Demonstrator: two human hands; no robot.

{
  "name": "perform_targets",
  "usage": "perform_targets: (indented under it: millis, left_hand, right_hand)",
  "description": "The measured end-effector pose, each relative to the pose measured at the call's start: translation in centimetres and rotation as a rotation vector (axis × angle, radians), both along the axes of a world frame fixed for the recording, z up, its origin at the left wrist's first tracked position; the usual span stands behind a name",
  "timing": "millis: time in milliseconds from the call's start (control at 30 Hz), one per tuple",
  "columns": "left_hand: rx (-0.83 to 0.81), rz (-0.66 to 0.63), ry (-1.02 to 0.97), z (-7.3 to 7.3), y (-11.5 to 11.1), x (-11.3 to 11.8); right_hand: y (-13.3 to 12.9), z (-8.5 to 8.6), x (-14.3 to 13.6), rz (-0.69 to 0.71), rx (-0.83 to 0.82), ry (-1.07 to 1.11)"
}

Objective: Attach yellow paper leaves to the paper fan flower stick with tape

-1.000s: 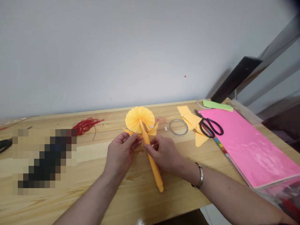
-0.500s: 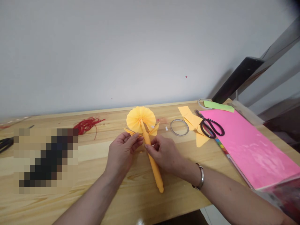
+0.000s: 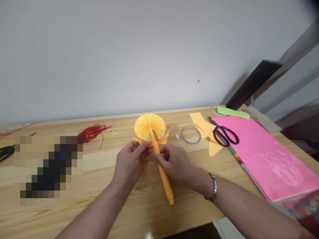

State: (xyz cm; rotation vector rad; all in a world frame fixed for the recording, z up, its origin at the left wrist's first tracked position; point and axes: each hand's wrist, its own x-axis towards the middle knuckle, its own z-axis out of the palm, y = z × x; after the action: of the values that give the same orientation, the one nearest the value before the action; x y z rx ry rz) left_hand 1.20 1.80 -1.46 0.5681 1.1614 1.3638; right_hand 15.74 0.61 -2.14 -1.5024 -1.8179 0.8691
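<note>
A round pleated yellow paper fan (image 3: 149,122) lies at the middle of the table, with the narrow end of a rolled orange paper tube (image 3: 166,186) against its centre. My left hand (image 3: 131,161) is closed in a pinch on a folded yellow paper piece (image 3: 137,140) beside the tube's upper part. Around the tube just below the fan, my right hand (image 3: 174,162) is closed, thumb along its side. Another yellow paper piece (image 3: 164,137) sticks out above the right fingers. Fingers hide where the pieces meet the tube.
Right of the hands lie a tape roll (image 3: 190,135), orange paper scraps (image 3: 203,126) and black-handled scissors (image 3: 225,136). Pink paper (image 3: 266,152) and a green strip (image 3: 233,113) are further right. Red thread (image 3: 93,132) and a blurred dark patch (image 3: 50,171) are left.
</note>
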Motion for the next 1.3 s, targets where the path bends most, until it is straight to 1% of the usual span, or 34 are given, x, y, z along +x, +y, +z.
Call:
perform_targets:
  millis: [200,500,633,867,1100,1300]
  left_hand:
    - [-0.016,-0.006,-0.019,-0.16,0.05,0.07]
    - [0.008,-0.099,0.013,-0.43,-0.14,-0.14]
    - [-0.011,-0.097,0.029,-0.52,-0.12,-0.16]
    - [-0.019,-0.069,0.023,-0.16,-0.19,0.06]
    - [-0.029,-0.069,0.025,-0.45,-0.17,-0.12]
    - [-0.044,-0.064,0.012,-0.09,-0.17,-0.08]
  right_hand:
    - [-0.03,-0.05,-0.04,0.002,0.005,0.0]
    - [-0.08,-0.14,-0.04,-0.008,-0.009,0.022]
    - [-0.04,-0.19,-0.07,-0.012,-0.009,0.024]
    - [-0.03,-0.01,-0.09,-0.011,-0.014,0.034]
    - [-0.08,0.12,-0.1,-0.01,-0.012,0.027]
    - [-0.11,0.08,-0.06,-0.01,-0.013,0.003]
